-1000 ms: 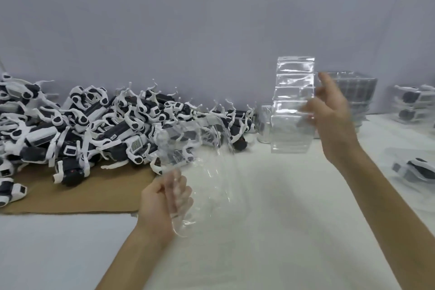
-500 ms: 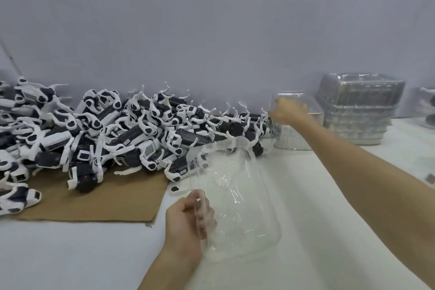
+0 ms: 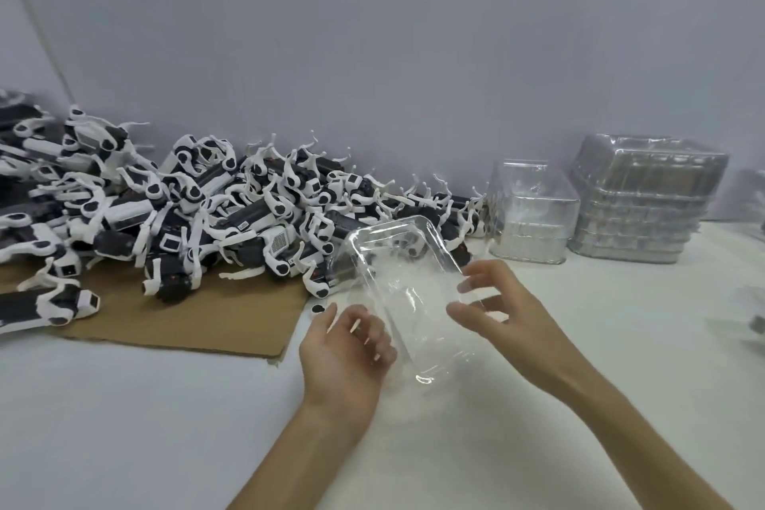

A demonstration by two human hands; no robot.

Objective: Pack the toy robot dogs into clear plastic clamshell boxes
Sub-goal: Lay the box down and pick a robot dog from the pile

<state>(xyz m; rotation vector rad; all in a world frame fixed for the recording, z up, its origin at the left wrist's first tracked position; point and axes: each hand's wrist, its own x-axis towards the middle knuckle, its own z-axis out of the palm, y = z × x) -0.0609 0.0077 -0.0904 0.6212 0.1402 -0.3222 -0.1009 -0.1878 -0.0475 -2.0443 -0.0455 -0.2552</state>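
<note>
Grips clear clamshell box (image 3: 397, 261) with left hand (image 3: 345, 352), fingers curled round its left edge; has right hand (image 3: 503, 315) at right rim, fingers half-curled (grip unclear).

Grips a clear clamshell box (image 3: 407, 302) at centre with the left hand (image 3: 347, 348), fingers curled round its left edge. Right hand (image 3: 503, 313) at the box's right edge, thumb and fingers curved; contact too blurred to tell. Toy robot dogs (image 3: 232, 211) heaped at 10 o'clock, partly on brown cardboard (image 3: 198, 323). Stacked empty boxes (image 3: 645, 199) at 2 o'clock on the white table (image 3: 124, 426).
</note>
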